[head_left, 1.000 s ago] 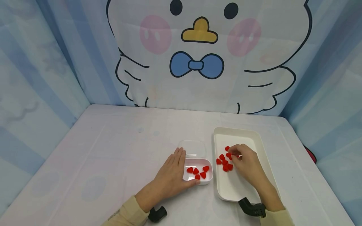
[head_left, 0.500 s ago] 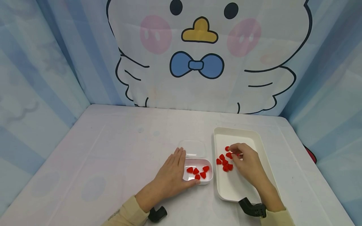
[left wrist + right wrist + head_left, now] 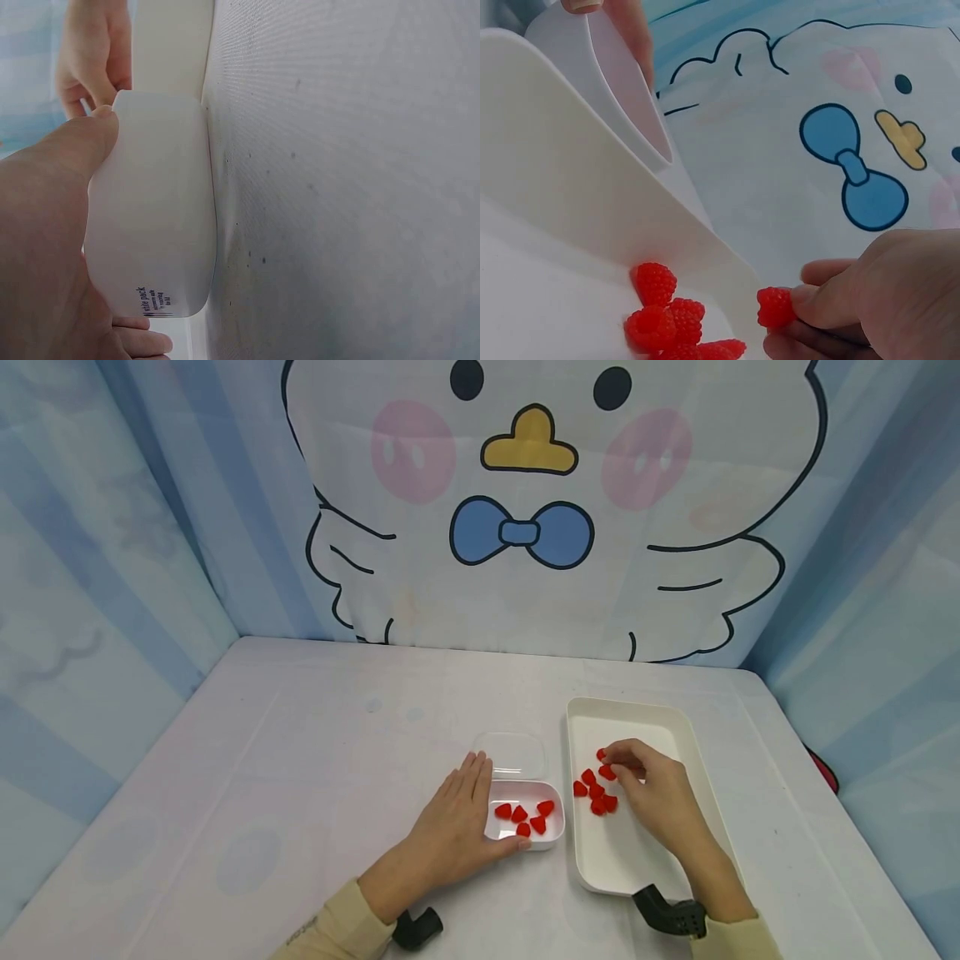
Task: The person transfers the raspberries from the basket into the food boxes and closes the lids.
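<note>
My left hand (image 3: 455, 814) rests along the left side of a small white plastic container (image 3: 552, 841), its fingers straight and its thumb on the front rim. Faint lettering shows on the container's wall in the left wrist view. Several red raspberries (image 3: 520, 814) lie inside. Over a shallow white tray (image 3: 622, 860) to the right, my right hand (image 3: 660, 789) pinches a raspberry (image 3: 775, 307) between thumb and fingers, seen best in the right wrist view. More raspberries (image 3: 597, 792) sit clustered by the tray's left wall, just left of this hand.
Behind the container lies a clear plastic lid (image 3: 510, 756). The container and tray stand close together on a white-covered table (image 3: 300, 760). A printed cartoon curtain (image 3: 525, 602) rises at the table's back edge, with blue curtains (image 3: 82, 610) on both sides.
My right hand's fingers have shifted slightly left and back over the tray, and the red seen beneath its fingers is now hidden. The left hand and the container have stayed in place.
</note>
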`<state>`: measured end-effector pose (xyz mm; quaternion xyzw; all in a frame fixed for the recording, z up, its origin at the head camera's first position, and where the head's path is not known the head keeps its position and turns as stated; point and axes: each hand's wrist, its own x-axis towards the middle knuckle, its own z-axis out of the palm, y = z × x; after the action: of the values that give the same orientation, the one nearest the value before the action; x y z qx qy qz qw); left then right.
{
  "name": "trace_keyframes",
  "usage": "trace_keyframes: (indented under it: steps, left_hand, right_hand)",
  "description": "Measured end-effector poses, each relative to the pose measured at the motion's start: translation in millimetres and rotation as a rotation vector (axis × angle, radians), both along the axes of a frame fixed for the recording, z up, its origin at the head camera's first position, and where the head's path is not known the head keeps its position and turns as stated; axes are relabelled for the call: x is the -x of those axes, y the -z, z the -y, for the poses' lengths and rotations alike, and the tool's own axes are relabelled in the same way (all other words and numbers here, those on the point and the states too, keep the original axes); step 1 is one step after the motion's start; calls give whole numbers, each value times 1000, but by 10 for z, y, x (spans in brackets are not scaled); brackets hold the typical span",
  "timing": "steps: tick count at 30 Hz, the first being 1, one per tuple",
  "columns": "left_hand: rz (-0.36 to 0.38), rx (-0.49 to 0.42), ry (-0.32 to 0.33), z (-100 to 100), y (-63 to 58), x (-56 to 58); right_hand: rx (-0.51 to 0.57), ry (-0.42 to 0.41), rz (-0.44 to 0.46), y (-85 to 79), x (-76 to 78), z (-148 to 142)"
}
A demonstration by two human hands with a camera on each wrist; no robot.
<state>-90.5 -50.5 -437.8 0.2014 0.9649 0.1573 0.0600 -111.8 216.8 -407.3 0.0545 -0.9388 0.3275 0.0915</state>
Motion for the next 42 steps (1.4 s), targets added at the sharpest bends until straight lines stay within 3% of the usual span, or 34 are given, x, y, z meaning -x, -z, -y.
trace_keyframes:
  steps: [19, 37, 42]
  left_hand:
    - [6, -6, -10, 7, -6, -1]
    - [24, -8, -1, 3, -42, -1]
    - [22, -6, 4, 5, -35, -4]
  right_hand:
    - [19, 14, 8, -20, 12, 33]
    - [44, -17, -15, -14, -13, 124]
    - [70, -60, -52, -14, -45, 188]
